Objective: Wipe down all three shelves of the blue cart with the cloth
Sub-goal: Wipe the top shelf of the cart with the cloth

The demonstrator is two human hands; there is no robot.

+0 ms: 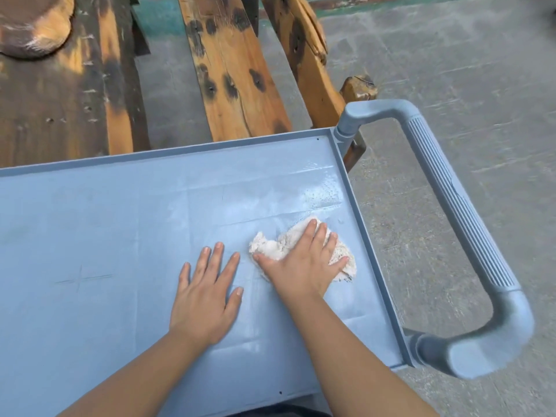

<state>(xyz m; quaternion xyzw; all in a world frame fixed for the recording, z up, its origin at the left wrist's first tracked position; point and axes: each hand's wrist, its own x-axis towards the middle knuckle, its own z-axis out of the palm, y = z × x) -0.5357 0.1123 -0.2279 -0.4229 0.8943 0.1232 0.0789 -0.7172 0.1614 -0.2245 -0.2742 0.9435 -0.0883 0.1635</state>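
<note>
The cloth sits bunched on the top shelf of the blue cart, near its right rim and handle. The right hand presses it flat, fingers straight, no grip closed round it. The left hand lies spread on the shelf beside it, holding nothing. Top shelf is the step underway, I'd say; next, sweep leftward across the unwiped stretch. Lower shelves are hidden.
</note>
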